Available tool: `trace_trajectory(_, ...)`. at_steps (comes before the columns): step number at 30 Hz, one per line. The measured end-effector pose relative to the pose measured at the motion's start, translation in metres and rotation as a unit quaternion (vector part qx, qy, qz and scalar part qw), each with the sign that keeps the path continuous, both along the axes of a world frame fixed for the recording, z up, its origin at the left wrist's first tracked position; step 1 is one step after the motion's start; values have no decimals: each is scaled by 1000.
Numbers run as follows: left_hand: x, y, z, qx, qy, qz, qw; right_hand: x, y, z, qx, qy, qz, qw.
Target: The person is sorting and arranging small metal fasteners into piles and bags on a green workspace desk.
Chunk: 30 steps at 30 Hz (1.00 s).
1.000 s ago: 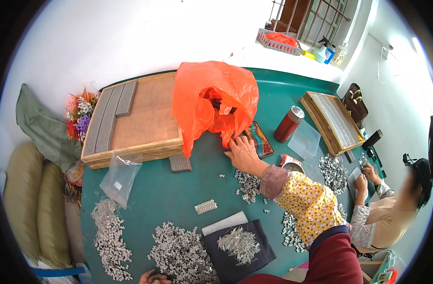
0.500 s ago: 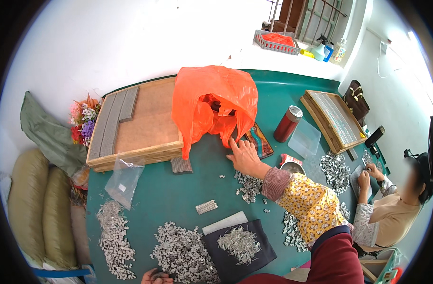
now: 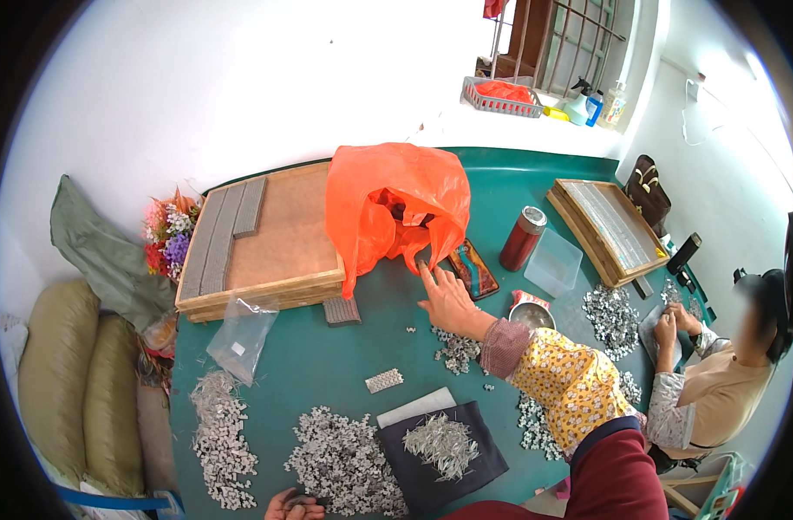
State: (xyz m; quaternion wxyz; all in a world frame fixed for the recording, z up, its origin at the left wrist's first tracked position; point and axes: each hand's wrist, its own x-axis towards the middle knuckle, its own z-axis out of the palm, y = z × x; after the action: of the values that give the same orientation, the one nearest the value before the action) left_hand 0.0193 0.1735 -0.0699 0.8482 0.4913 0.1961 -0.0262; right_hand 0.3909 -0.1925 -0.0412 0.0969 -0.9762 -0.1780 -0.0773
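Observation:
My right hand point(image 3: 455, 305) reaches forward, its fingers stretched out and the index fingertip at the lower edge of an orange plastic bag point(image 3: 396, 173). The bag bulges and gapes toward me; dark contents show inside, too hidden to name. Just right of the fingers lies a phone-like flat object point(image 3: 474, 270) with a patterned surface. At the lower edge my left hand point(image 3: 294, 504) rests partly in view, fingers loosely curled and apart, beside a heap of small grey metal pieces point(image 3: 349, 459). Nothing clearly shows in either hand.
A wooden tray point(image 3: 283, 234) with grey strips stands left of the bag. Thin metal pins point(image 3: 441, 446) lie on a dark cloth point(image 3: 487, 464). A red flask point(image 3: 523, 238), clear plastic box point(image 3: 554, 263) and metal bowl point(image 3: 532, 315) stand right. A co-worker point(image 3: 717, 381) handles small pieces.
The whole view has shifted a little, so the bag and tray sit lower in it. My right hand stays at the bag's lower edge, and my left hand stays by the heap.

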Motion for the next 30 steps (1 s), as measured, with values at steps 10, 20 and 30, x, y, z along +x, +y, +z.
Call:
trace_trajectory(10, -5, -4, 6, 29, -10, -19, 999, -35, 12, 19, 53, 15, 26, 998)
trace_trajectory(20, -2, -5, -20, 32, -57, 46, 997, -152, 3, 38, 60, -47, 200, 977)
trace_trajectory(30, 2, -12, 0, 41, -62, 21, 997, -279, -20, 46, 157, -73, 154, 973)
